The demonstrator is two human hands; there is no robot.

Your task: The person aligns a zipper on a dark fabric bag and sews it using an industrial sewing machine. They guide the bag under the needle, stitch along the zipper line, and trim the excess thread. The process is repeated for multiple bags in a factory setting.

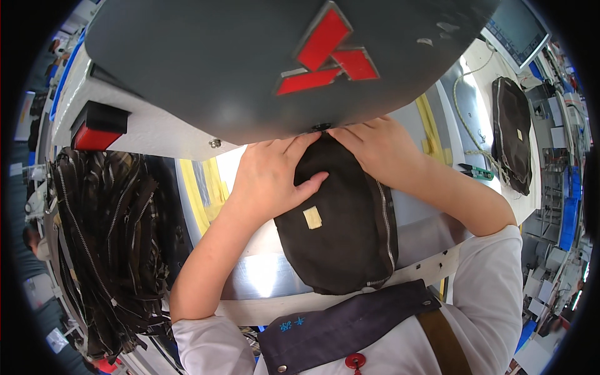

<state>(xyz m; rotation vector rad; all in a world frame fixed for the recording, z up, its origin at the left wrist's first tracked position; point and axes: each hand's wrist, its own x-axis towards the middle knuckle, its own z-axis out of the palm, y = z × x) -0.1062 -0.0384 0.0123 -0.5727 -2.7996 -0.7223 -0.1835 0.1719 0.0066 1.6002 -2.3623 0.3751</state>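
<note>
The dark brown fabric pouch [340,244] lies lengthwise at the centre of the desk [253,310], in front of the operator, with its far end directly at the lower edge of the dark grey machine head [206,75]. A metal zipper [385,219] runs along the right side of the pouch and curves around its near end; a small pale yellow patch [312,217] sits on the upper face, left of centre. The left hand [265,181] rests on the far left part of the pouch, fingers wide, the thumb set apart on the fabric. The right hand [387,153] bears on the far right edge, its index finger near the left fingertips; its thumb is hidden, so whether these fingers grip the fabric cannot be determined. A heap of dark zippered pieces [106,244] is located at left. At right, a green-handled tool [478,172] lies beside a pale cord [460,103], with a second dark pouch [512,134] farther right. A screen [515,31] stands at far right.
</note>
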